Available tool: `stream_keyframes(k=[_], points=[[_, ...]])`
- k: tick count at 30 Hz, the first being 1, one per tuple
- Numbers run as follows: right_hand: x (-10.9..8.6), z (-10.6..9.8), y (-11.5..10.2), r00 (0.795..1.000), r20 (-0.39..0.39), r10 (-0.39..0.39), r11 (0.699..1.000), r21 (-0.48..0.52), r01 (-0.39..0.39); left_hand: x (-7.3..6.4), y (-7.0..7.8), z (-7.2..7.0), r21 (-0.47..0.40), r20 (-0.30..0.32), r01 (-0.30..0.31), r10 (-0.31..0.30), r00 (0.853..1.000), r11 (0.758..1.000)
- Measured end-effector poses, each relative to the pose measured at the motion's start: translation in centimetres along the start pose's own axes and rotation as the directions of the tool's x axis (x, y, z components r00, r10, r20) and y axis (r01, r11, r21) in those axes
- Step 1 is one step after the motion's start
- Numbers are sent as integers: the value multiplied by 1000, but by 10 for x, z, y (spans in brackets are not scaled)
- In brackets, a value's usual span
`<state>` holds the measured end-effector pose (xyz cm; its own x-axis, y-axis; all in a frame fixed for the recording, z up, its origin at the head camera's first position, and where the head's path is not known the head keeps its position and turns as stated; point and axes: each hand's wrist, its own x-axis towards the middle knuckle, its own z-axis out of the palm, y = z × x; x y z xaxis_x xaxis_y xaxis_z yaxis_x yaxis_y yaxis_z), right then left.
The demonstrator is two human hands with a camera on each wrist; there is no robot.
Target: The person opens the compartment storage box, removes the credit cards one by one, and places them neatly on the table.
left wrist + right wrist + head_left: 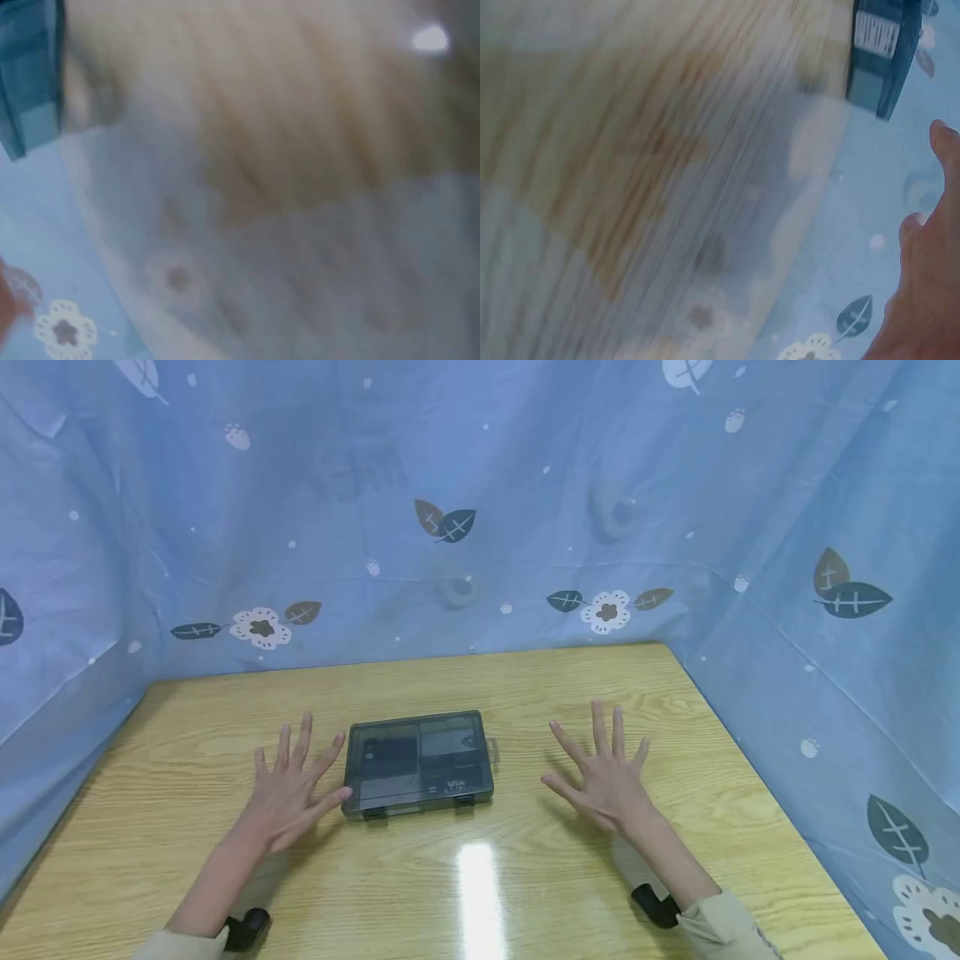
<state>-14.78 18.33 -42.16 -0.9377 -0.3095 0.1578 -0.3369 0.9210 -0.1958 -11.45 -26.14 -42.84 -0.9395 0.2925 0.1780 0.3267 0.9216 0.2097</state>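
Wooden tabletop point(525, 835), glossy — dark case point(418, 762) on it; blue flowered cloth point(517, 468) behind.

The counter point(517, 693) was yellowish wood with streaky grain, its sheen catching a bright strip of light toward the viewer. On it, left of the middle, lay a dark see-through case point(417, 760), flat and lidded, two black latches point(376, 814) along its near side, white lettering point(455, 785) above the right one.

Blue cloth point(525, 443), printed with leaves point(456, 526) and flowers point(607, 612), hangs beyond the back and side edges of this wood-grain surface point(555, 902), where a white glare point(481, 902) blazes!
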Motion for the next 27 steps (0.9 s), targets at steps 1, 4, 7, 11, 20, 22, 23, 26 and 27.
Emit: stream_keyframes(k=[1,4,7,11,20,22,23,26,27], points=[[-1,0,-3,1000,-1,-12,1000,20,12,-1,-1,0,-16,8,-38,38,999,999],[-4,0,-12,999,24,-40,997,68,38,-4,-3,-1,-85,31,-130,133,991,988],[-8,-2,-20,995,84,-60,989,137,48,-4,-4,-1,-156,56,-162,172,983,974],[-14,-7,-31,976,196,-89,965,259,36,-3,-4,0,-248,97,-138,167,981,959],[-24,-17,-48,938,264,-222,903,420,95,3,-5,2,-347,43,-203,232,972,916],[-23,-18,-50,930,280,-236,876,476,79,4,-5,2,-359,35,-209,237,971,910],[-22,-18,-51,927,286,-243,857,510,68,4,-5,2,-366,34,-210,239,970,906],[-17,-14,-54,915,299,-270,768,640,18,3,-6,2,-379,39,-210,242,970,901],[-15,-13,-54,910,308,-276,734,679,-8,3,-6,2,-385,42,-207,241,970,899]])
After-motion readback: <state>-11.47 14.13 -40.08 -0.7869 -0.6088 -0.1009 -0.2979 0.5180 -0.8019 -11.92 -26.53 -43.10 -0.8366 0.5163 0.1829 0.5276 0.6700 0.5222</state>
